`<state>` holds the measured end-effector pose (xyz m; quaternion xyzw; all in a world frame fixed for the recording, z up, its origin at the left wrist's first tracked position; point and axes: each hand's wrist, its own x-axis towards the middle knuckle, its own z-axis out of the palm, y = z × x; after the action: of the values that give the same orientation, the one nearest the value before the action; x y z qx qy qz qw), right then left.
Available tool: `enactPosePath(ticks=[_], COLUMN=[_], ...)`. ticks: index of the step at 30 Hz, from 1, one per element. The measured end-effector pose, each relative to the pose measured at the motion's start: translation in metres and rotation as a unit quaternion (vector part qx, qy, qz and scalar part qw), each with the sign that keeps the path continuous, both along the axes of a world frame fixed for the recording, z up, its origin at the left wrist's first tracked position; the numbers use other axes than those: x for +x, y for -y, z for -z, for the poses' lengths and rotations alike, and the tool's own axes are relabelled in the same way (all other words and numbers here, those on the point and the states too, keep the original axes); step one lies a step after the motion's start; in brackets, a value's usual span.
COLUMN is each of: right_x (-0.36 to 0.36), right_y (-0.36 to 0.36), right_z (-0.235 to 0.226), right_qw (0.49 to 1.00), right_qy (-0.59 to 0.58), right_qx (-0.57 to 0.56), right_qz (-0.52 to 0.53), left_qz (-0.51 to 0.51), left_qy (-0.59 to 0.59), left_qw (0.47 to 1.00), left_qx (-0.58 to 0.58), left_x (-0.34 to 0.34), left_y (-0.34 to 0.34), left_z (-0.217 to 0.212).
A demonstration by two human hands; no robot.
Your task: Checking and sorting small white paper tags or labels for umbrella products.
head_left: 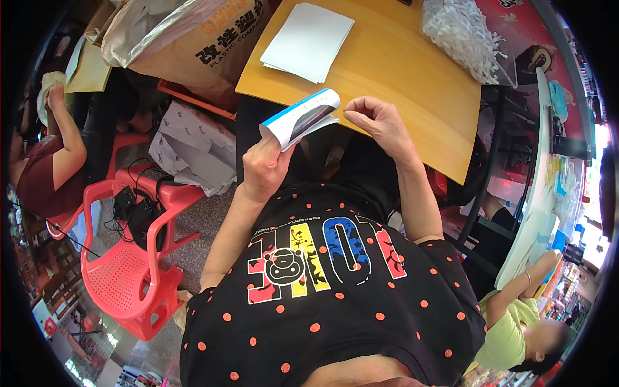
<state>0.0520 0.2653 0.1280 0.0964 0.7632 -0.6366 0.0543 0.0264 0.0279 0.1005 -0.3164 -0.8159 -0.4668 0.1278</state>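
Observation:
My left hand (265, 169) is closed around the lower left end of a folded leaflet (303, 115). The leaflet is white with a blue edge and a dark printed area, and it bends into a curl above my lap. Just right of its free end, my right hand (380, 124) is raised with thumb and forefinger bent together. A small gap separates those fingertips from the leaflet, and nothing shows between them. A stack of white sheets (308, 42), slightly fanned, lies on the wooden table (393, 77) beyond my hands.
A clear bag of shredded paper (461, 39) rests at the table's far right. Left of the table stand a large printed sack (187, 45), a paper-filled carton (193, 145) and a red plastic chair (122, 277) holding black cables. Other people sit at far left and lower right.

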Motion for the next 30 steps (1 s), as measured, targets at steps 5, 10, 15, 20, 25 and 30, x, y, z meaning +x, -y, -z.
enactPosePath(ticks=[5, 10, 15, 20, 25, 30], right_x=[-0.002, -0.002, 0.015, 0.03, 0.023, -0.046], right_y=[-0.002, 0.004, 0.025, 0.022, -0.055, -0.248], right_z=[0.011, 0.008, -0.029, -0.092, -0.126, -0.126], right_qw=[0.998, 0.997, 0.998, 0.978, 0.968, 0.929], right_qy=[0.018, 0.018, 0.0, -0.054, -0.198, -0.314], right_qx=[0.038, 0.051, -0.036, -0.073, -0.149, -0.039], right_qz=[-0.047, -0.052, -0.059, -0.188, -0.044, 0.193], left_qz=[0.003, 0.019, 0.032, 0.043, 0.076, 0.07], left_qy=[-0.015, -0.032, -0.046, -0.029, 0.112, 0.388], left_qw=[1.0, 0.999, 0.998, 0.995, 0.989, 0.87], left_qx=[-0.006, -0.02, -0.035, -0.087, 0.065, 0.296], left_x=[0.0, -0.001, -0.007, -0.007, -0.006, 0.0], left_y=[0.0, 0.0, -0.003, -0.006, -0.025, -0.027], left_z=[0.001, 0.001, 0.0, 0.007, -0.003, -0.025])
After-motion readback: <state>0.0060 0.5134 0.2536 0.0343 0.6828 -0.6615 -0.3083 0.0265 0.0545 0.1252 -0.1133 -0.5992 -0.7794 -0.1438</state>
